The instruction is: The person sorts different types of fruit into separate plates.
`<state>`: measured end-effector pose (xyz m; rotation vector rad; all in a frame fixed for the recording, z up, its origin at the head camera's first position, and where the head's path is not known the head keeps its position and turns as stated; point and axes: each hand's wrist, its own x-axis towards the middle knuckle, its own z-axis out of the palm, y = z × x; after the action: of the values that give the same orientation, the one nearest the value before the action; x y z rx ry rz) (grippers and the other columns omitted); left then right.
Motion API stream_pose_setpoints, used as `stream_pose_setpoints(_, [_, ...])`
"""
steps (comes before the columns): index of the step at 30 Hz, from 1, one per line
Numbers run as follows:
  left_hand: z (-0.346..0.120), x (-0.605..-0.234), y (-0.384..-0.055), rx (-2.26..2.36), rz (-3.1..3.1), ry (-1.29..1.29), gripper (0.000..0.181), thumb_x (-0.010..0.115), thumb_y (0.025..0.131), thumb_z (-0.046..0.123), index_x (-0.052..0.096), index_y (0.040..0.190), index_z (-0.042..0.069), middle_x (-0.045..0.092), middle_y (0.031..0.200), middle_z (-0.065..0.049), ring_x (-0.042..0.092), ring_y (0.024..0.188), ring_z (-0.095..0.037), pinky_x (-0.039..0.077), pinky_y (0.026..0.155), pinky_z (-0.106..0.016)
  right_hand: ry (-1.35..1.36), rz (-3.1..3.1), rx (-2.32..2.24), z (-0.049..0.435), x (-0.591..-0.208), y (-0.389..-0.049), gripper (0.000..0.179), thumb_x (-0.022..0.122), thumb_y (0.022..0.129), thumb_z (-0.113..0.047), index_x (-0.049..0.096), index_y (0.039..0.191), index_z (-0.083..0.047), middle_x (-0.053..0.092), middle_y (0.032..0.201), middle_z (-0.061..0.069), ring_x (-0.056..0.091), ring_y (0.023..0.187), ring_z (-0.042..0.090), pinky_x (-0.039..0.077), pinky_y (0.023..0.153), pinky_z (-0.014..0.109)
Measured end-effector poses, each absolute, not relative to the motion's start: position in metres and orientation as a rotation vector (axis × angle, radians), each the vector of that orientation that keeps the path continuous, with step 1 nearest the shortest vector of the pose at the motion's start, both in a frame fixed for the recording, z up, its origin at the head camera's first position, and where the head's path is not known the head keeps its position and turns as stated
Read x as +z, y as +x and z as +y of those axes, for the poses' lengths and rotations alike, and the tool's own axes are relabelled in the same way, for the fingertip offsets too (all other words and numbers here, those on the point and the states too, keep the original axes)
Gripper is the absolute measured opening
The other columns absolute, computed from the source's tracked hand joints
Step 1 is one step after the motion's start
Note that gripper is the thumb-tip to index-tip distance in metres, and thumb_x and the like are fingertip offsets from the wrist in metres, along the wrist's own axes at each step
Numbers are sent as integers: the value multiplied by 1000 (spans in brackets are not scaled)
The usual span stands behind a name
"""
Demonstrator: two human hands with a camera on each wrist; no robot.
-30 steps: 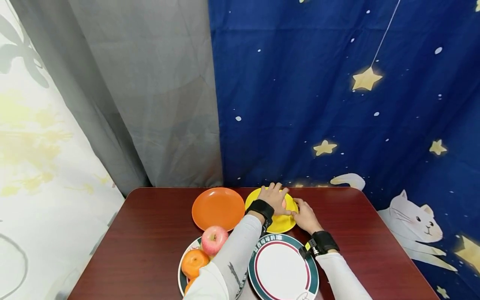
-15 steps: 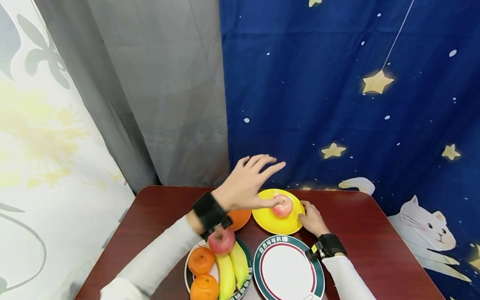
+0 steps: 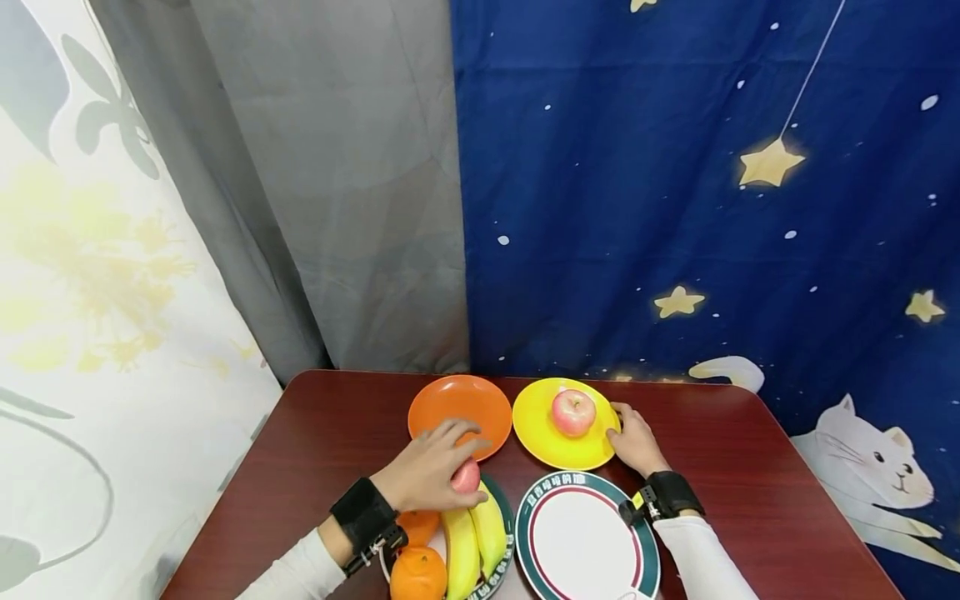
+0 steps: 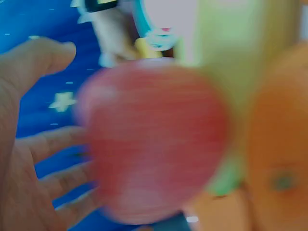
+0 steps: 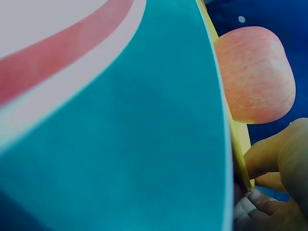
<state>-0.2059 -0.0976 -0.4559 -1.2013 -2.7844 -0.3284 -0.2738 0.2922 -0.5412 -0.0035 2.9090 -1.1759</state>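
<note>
In the head view my left hand (image 3: 427,475) reaches over the fruit plate, its fingers spread above and around a red apple (image 3: 467,477). The left wrist view has this apple large and blurred, with the thumb (image 4: 45,60) apart from it; finger contact cannot be told. At the back, my right hand (image 3: 636,442) pinches the right rim of a yellow plate (image 3: 534,421), thumb on top and fingers beneath. A second, pinkish apple (image 3: 573,412) rests on that plate. Two bananas (image 3: 462,550) and orange citrus fruits (image 3: 417,573) lie beside the first apple.
An orange plate (image 3: 442,400) sits left of the yellow one, partly behind my left hand. In front of the yellow plate lies a white plate with a green rim (image 3: 651,550). Behind the dark red table (image 3: 750,492) hang grey and blue curtains (image 3: 600,208).
My left hand has left the apple on the yellow plate, swung left, and come down at the apple on the fruit plate. My right hand stays at the yellow plate's rim.
</note>
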Motion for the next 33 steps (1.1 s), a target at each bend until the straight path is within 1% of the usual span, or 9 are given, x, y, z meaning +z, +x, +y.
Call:
stream_pose_setpoints(2, [-99, -465, -207, -338, -2840, -1210, 70, 75, 91, 60, 61, 148, 23, 52, 154, -5, 49, 141, -26, 56, 101, -53, 9, 2904, -1178, 291, -542, -275, 59, 54, 103, -1, 33, 155, 15, 46, 147, 41, 51, 133, 54, 47, 112, 64])
stream_pose_setpoints(4, [-98, -470, -208, -327, -2863, -1211, 70, 77, 89, 59, 62, 147, 23, 54, 150, -4, 51, 136, -23, 58, 97, -47, 18, 2902, -1182, 291, -543, -275, 59, 54, 103, -1, 33, 156, 14, 46, 148, 41, 52, 133, 53, 46, 112, 64])
stream_pose_setpoints(6, [-97, -472, -208, -300, -2873, -1202, 71, 81, 86, 58, 63, 144, 23, 56, 144, -2, 53, 130, -21, 59, 91, -40, 21, 2896, -1190, 292, -543, -275, 59, 54, 103, -1, 32, 157, 14, 45, 148, 40, 51, 133, 53, 46, 113, 64])
stream_pose_setpoints(10, [-96, -471, -207, -277, -2883, -1190, 70, 87, 80, 56, 65, 138, 24, 59, 131, 0, 55, 115, -17, 55, 80, -29, 16, 2898, -1207, 292, -543, -274, 59, 54, 103, -2, 32, 157, 14, 46, 147, 40, 52, 132, 52, 47, 112, 63])
stream_pose_setpoints(13, [-96, -471, -206, -289, -2892, -1189, 62, 87, 79, 49, 67, 132, 24, 60, 122, 2, 55, 106, -16, 52, 74, -25, 13, 2904, -1209, 293, -543, -274, 59, 54, 103, -2, 33, 156, 14, 47, 145, 40, 53, 131, 52, 47, 111, 63])
stream_pose_setpoints(17, [-96, -472, -206, -297, -2890, -1188, 54, 84, 79, 43, 67, 126, 24, 61, 118, 3, 55, 102, -16, 51, 74, -24, 10, 2903, -1197, 293, -545, -275, 59, 53, 103, -2, 32, 156, 14, 46, 147, 41, 52, 133, 53, 46, 112, 63])
stream_pose_setpoints(21, [-98, -466, -209, -269, -2853, -1192, 53, 84, 79, 42, 67, 126, 23, 63, 119, 1, 58, 103, -17, 55, 78, -26, -3, 2910, -1192, 293, -543, -277, 59, 53, 103, -2, 32, 156, 14, 46, 147, 41, 51, 133, 53, 46, 112, 64])
stream_pose_setpoints(27, [-96, -431, -222, -283, -2696, -1153, 51, 83, 79, 43, 68, 123, 20, 64, 118, -2, 60, 104, -19, 59, 79, -31, -4, 2902, -1208, 294, -543, -278, 60, 52, 103, -3, 31, 157, 14, 45, 148, 41, 51, 134, 53, 47, 112, 63])
stream_pose_setpoints(33, [-77, -390, -250, -379, -2599, -1035, 47, 81, 80, 42, 69, 121, 22, 63, 119, 2, 59, 101, -18, 56, 69, -29, 15, 2889, -1198, 293, -547, -277, 60, 52, 103, -2, 30, 157, 14, 44, 148, 41, 51, 134, 53, 46, 113, 64])
